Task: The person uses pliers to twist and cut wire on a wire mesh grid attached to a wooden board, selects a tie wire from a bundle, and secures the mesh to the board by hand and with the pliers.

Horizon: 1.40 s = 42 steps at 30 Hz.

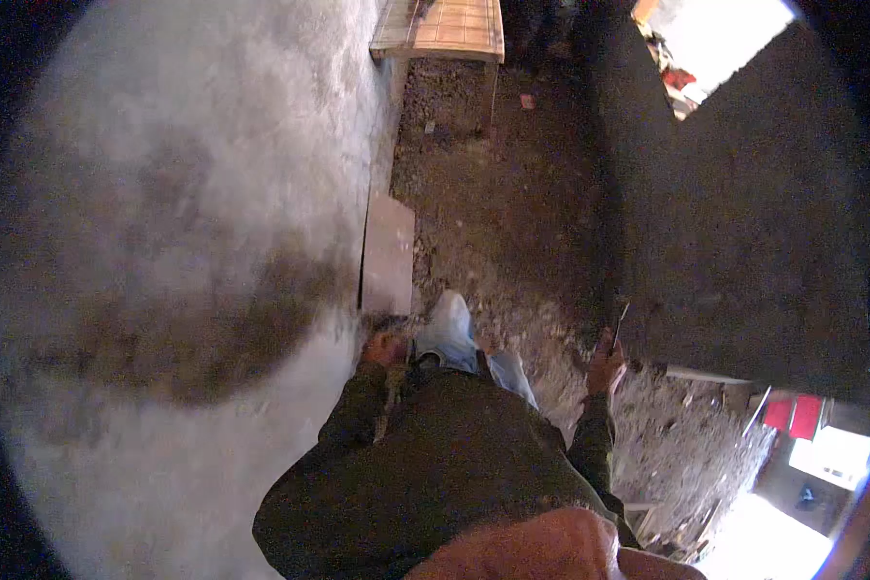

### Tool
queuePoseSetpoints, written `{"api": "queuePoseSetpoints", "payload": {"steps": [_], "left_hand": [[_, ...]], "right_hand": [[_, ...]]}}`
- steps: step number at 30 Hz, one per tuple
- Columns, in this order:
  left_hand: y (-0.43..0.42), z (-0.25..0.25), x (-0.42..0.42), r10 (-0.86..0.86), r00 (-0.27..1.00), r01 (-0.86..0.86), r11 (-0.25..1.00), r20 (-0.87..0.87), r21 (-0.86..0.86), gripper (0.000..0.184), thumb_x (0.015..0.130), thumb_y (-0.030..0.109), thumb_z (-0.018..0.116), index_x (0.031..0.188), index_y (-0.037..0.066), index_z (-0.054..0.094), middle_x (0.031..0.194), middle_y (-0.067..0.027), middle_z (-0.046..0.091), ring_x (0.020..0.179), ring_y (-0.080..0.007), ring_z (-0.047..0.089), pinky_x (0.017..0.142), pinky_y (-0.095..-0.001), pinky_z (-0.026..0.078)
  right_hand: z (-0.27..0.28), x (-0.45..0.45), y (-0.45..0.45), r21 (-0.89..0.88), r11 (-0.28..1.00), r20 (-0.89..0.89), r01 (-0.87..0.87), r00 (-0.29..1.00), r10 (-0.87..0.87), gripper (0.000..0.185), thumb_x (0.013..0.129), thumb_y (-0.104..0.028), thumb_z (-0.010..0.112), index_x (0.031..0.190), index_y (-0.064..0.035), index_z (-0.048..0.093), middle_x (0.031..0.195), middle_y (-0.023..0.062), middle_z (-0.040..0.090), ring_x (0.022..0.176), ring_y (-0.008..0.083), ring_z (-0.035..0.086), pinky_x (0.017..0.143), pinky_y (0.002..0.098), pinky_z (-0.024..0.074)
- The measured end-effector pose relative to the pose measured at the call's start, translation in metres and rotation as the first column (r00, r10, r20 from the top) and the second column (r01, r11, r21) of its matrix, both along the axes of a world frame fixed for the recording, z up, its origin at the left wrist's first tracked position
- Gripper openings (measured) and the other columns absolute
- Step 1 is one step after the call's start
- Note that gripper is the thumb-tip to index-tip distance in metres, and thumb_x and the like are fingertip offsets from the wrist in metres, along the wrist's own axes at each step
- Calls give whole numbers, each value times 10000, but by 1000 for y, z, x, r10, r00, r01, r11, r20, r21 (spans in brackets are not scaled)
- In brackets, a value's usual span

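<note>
Your left arm point(351, 414) in its dark olive sleeve reaches forward beside your body, the bare left hand point(384, 349) blurred; your right arm point(594, 440), sleeved alike, extends wider, the bare right hand point(605, 369) curled closed

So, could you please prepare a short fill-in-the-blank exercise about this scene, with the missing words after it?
The slim tool is in the person's ____ hand.
In the picture, the left hand is closest to the ____ end (upper or lower) of the flat board.
The tile-patterned table appears at the picture's ____ edge.
The person's trousers are light ____.

Missing words: right; lower; top; blue.
</note>
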<state>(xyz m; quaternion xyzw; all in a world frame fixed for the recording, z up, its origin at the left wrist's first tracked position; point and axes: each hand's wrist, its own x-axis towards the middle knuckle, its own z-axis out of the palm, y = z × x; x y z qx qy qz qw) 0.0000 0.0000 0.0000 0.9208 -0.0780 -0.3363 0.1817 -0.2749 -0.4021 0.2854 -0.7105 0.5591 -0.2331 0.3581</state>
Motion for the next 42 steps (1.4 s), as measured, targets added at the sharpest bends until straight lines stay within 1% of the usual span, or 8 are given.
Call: {"api": "queuePoseSetpoints", "payload": {"steps": [2,6,13,16,18,24,35,42], "left_hand": [[5,11,11,-17,992,11,999,-128,-47,623,839,551,501,1315,154,437,1245,-155,513,1048,-316,533,848,-499,425],[-93,-52,116,-88,958,53,990,-274,-133,507,900,440,482,1265,88,479,1178,-153,543,945,-272,554,721,-425,461],[-356,-167,445,191,982,-147,760,2,-633,435,933,331,497,1219,5,524,1201,-216,539,1062,-307,552,843,-415,469],[-511,-71,557,213,937,111,571,277,-813,411,872,277,605,1169,-3,560,1111,-191,606,1028,-335,591,852,-429,491],[-584,24,618,154,885,241,657,439,-715,364,855,261,612,1116,7,598,1025,-190,635,946,-330,621,801,-415,503],[-689,13,771,258,705,370,661,661,-653,303,862,257,598,1048,18,617,1014,-165,614,970,-335,585,832,-440,484],[-790,-27,925,401,812,7,719,424,-695,347,828,253,588,1056,-7,609,948,-215,621,901,-373,591,780,-445,487],[-829,-60,971,399,891,-416,532,-215,-737,436,829,200,603,1181,-51,546,1058,-206,630,918,-270,637,779,-366,512]], "right_hand": [[1,22,6,-38,993,-199,-116,974,106,562,899,-551,445,950,-32,652,609,129,571,546,234,539,514,412,414],[-114,173,-174,151,940,-476,-307,810,341,551,924,-526,419,1012,-12,599,642,85,568,557,202,544,526,353,432],[-259,413,-294,105,857,-257,-504,819,513,456,945,-444,437,1095,-33,566,717,65,598,621,176,565,561,360,455],[-246,518,-341,254,769,-235,-587,733,638,396,959,-362,430,1164,-41,538,754,109,616,649,234,593,597,390,468],[-226,583,-372,-31,699,-244,-715,683,688,367,961,-300,425,1226,-61,512,824,174,633,715,317,620,639,431,476],[-193,805,-495,-211,492,-532,-844,522,667,454,896,-249,530,1323,-144,417,893,240,594,774,412,603,660,494,485],[-177,1135,-570,-202,153,-881,-967,248,404,453,886,-213,500,1325,-141,409,1033,213,500,977,388,498,771,480,479],[-204,1205,-572,-25,98,-957,-995,52,286,511,830,-120,509,1324,-111,379,1032,224,489,981,389,492,778,476,475]]}}
